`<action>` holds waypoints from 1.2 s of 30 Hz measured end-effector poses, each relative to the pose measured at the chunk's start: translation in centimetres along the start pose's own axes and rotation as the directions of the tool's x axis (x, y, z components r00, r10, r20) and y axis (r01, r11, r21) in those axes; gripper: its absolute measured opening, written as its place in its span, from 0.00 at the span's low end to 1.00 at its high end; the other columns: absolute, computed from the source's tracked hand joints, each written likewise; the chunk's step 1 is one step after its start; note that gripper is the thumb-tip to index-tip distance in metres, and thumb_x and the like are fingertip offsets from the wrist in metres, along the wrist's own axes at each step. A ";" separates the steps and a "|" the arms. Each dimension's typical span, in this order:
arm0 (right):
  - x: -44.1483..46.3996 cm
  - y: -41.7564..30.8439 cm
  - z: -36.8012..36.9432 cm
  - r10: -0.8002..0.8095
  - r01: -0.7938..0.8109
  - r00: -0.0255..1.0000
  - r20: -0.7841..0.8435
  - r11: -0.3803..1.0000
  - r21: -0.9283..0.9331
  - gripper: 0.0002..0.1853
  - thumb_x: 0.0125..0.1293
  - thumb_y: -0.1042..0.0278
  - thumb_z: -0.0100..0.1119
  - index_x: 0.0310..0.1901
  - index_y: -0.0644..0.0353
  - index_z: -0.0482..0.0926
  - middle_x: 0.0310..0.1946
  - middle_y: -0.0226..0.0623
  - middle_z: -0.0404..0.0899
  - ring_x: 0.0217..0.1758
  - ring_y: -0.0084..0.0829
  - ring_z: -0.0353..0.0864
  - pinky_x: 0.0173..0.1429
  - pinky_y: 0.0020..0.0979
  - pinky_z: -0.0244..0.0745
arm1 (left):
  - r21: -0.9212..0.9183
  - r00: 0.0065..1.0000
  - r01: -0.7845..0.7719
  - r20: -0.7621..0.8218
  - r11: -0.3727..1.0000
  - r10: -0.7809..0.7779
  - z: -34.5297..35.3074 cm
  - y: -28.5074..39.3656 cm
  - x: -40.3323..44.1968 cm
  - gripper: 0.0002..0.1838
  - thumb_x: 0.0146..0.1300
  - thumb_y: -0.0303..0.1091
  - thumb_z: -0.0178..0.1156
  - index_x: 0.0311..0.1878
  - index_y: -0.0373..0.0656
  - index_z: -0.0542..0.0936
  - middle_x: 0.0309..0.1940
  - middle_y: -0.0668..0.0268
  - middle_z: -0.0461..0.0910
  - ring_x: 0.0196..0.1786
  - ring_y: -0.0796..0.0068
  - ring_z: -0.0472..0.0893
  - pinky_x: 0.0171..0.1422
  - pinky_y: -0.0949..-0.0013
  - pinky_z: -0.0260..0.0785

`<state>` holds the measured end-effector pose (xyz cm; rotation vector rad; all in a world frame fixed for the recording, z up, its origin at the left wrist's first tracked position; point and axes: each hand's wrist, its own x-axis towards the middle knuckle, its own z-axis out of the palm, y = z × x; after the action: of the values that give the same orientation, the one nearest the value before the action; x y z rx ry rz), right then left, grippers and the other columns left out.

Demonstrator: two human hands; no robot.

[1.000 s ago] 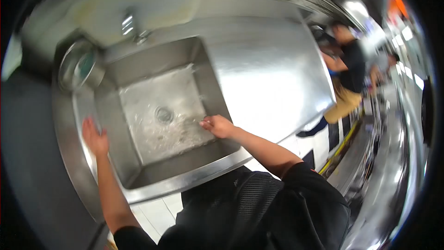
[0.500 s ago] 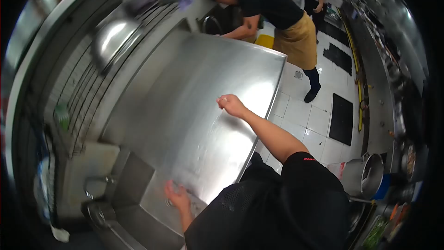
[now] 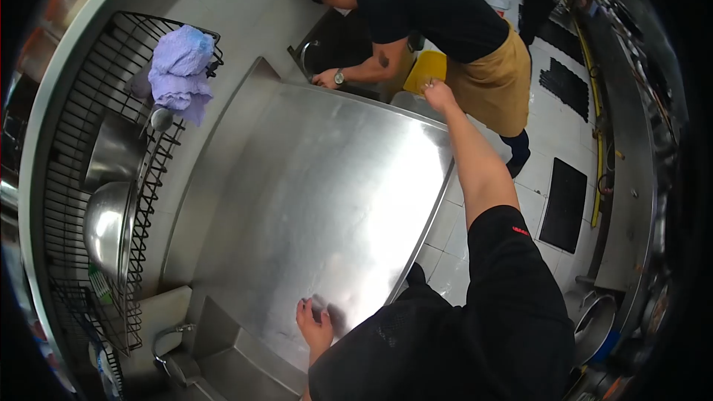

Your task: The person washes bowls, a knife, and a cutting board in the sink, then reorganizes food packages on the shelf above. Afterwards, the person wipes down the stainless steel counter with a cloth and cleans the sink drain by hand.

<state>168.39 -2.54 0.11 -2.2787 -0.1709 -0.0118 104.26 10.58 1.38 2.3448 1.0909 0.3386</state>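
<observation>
My left hand [image 3: 315, 324] is over the near part of the stainless steel worktop [image 3: 297, 178], close to the sink side, its fingers bent and apart and nothing in them. Stretched out far ahead, my right hand [image 3: 438, 94] appears just past the worktop's far right corner, fingers closed. Whether anything small is pinched there is hidden. Behind that hand in the view stands a yellow container [image 3: 425, 68].
A sink [image 3: 249, 364] with a tap [image 3: 167, 338] lies at lower left. The wire rack [image 3: 70, 178] holds steel bowls [image 3: 108, 226] and a purple cloth [image 3: 180, 67]. A co-worker [image 3: 438, 15] bends over the far end. Black mats [image 3: 564, 204] lie on the tiled floor.
My right hand has moved from above the worktop away to its far right corner. My left hand has shifted right, off the sink side. The view has turned and the rack shows more fully.
</observation>
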 end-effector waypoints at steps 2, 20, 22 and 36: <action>3.6 3.8 2.9 -0.127 0.267 0.908 0.400 0.910 -0.316 0.17 0.55 0.61 0.50 0.40 0.63 0.79 0.42 0.55 0.77 0.50 0.51 0.75 0.53 0.44 0.69 | -0.034 0.999 0.028 -0.032 0.999 -0.029 0.2 0.8 0.2 0.25 0.54 0.34 0.59 0.57 0.37 0.70 0.61 0.45 0.62 0.63 0.47 0.62 0.65 0.55 0.56; -2.4 -0.1 1.6 0.058 -0.003 0.987 0.152 0.942 -0.336 0.16 0.52 0.62 0.55 0.44 0.47 0.82 0.45 0.37 0.80 0.51 0.39 0.77 0.54 0.36 0.71 | -0.303 0.987 0.034 -0.137 0.952 -0.079 -1.9 3.3 3.2 0.14 0.54 0.25 0.57 0.45 0.38 0.77 0.48 0.54 0.74 0.52 0.57 0.74 0.57 0.64 0.65; -3.9 -1.0 1.0 0.102 -0.067 0.991 0.088 0.941 -0.331 0.16 0.51 0.63 0.54 0.43 0.47 0.82 0.44 0.37 0.80 0.50 0.38 0.78 0.53 0.36 0.71 | -0.310 0.983 0.059 -0.150 0.949 -0.110 -2.6 2.4 1.7 0.14 0.53 0.24 0.57 0.45 0.38 0.77 0.47 0.55 0.74 0.51 0.60 0.74 0.56 0.66 0.66; -50.3 -21.9 14.9 -0.634 0.248 0.610 0.476 0.723 0.644 0.11 0.55 0.60 0.59 0.27 0.60 0.79 0.21 0.43 0.77 0.24 0.40 0.74 0.32 0.38 0.69 | -0.767 0.704 0.622 0.636 0.158 0.316 -2.5 1.3 -3.5 0.18 0.61 0.23 0.49 0.56 0.36 0.69 0.50 0.59 0.75 0.53 0.64 0.76 0.60 0.60 0.66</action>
<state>115.06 16.83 3.53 -1.5221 -1.0365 0.5457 101.77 8.03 4.17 0.8489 0.3978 -0.0161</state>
